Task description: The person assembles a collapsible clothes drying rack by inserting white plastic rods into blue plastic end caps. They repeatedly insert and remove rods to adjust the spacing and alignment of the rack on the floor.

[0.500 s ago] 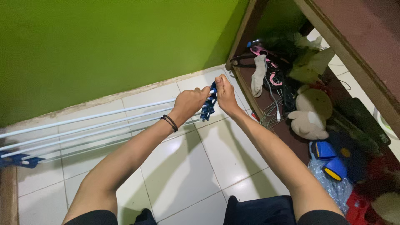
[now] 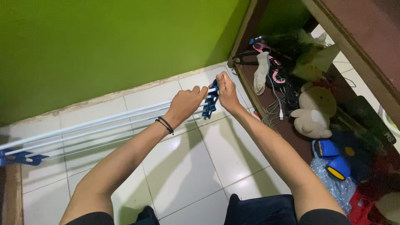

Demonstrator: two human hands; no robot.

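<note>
A drying rack of white rods [image 2: 96,125] runs from lower left to centre, with a blue plastic end bracket [image 2: 211,102] at its right end. My left hand [image 2: 185,104] is closed around the rods just left of that bracket; a black band sits on its wrist. My right hand [image 2: 227,89] grips the blue bracket from the right side, fingers wrapped over its top. A second blue end piece [image 2: 21,158] shows at the far left edge.
A green wall [image 2: 116,41] stands behind the white tiled floor [image 2: 183,166]. To the right a dark wooden shelf [image 2: 354,37] holds clutter: a white sock [image 2: 261,71], a plush toy [image 2: 314,110], cables, blue items [image 2: 333,160]. My knees are at the bottom edge.
Both hands stay on the rack's right end; the view has shifted slightly and the bracket end sits a little lower between my hands.
</note>
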